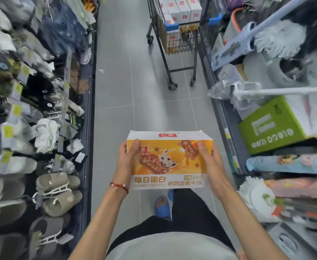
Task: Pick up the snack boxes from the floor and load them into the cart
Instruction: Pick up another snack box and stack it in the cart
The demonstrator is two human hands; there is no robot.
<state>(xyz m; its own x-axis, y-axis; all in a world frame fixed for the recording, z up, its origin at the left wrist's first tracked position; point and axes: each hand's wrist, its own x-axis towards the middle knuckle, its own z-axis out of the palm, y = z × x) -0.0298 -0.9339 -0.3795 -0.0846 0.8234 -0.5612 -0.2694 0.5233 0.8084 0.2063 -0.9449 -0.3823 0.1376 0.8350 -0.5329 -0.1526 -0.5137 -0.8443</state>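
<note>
Snack box: an orange and white snack box (168, 162) is held level in mid-air above the grey tiled floor (116, 91), in front of the person's body.
Left hand: the left hand (126, 156) grips the box's left end, thumb lying on the top face, fingers wrapped round the side.
Right hand: the right hand (208, 158) grips the right end the same way.
Writing: the white band reads "每日蛋白" and "鹌鹑蛋素牛排"; a red tag sits on the far edge.
Wrist: a red string bracelet (119, 186) circles the left wrist.
Cart: a black wire cart (171, 25) stands well ahead down the aisle, loaded with white boxes (182, 8) bearing red marks.
Left shelf: grey slippers (60, 192), blurred.
Right shelf: a green carton (270, 126) with upside-down lettering I cannot read, and a mop (277, 40).
</note>
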